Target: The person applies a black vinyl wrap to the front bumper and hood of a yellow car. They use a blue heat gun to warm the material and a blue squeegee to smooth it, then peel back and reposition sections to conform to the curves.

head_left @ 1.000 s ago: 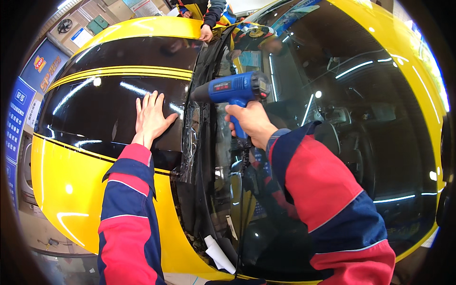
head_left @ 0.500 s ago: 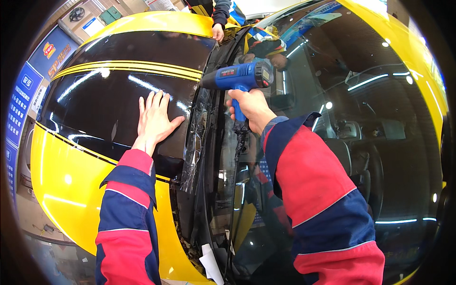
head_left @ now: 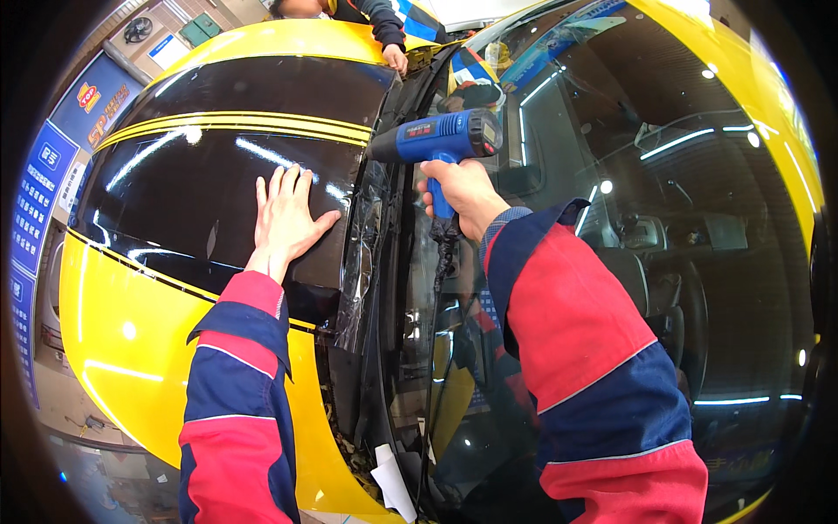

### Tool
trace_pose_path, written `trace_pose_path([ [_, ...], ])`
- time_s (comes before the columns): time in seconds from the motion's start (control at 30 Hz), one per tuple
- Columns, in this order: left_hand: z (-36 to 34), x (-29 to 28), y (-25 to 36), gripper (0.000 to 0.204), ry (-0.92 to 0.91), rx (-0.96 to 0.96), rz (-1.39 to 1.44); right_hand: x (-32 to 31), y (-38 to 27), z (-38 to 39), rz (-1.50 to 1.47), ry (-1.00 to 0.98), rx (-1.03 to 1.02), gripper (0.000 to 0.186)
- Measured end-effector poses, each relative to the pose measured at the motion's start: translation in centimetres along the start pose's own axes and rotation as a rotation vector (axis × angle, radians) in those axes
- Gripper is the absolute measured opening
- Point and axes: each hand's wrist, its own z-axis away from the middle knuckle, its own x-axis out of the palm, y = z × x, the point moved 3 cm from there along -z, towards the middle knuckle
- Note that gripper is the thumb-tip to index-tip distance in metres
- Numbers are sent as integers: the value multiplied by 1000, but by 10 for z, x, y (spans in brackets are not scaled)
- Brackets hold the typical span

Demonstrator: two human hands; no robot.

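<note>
My right hand [head_left: 463, 194] is wrapped round the handle of a blue heat gun [head_left: 441, 138]. Its black nozzle points left, at the rear edge of the car's hood. Flat on the glossy black film [head_left: 188, 183] of the hood lies my left hand [head_left: 288, 214], fingers spread and holding nothing. Thin yellow stripes [head_left: 236, 122] cross the black part beyond that hand. Loose, wrinkled film [head_left: 358, 279] hangs over the hood's rear edge, close to the heat gun. Wrapped in black, the gun's cord [head_left: 443, 249] runs down from the handle over the windshield.
The windshield [head_left: 628, 288] fills the right side, with lamp reflections on it. A co-worker's hand [head_left: 395, 59] rests at the hood's far rear corner. A rolled white sheet [head_left: 393, 485] sits at the near end of the cowl. Yellow fender [head_left: 131, 323] curves at the near left.
The co-worker has leaned further into view at the far side, the hand shifting slightly. My hands and the heat gun stay almost in place.
</note>
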Motion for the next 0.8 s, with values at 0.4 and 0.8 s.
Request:
trace_pose_path([
  [0.4,0,2,-1,91,10,4,-7,-3,2,0,6,7,36,24],
  [0.8,0,-3,1,90,-6,-7,1,-10,6,16,11,-44,55,29],
])
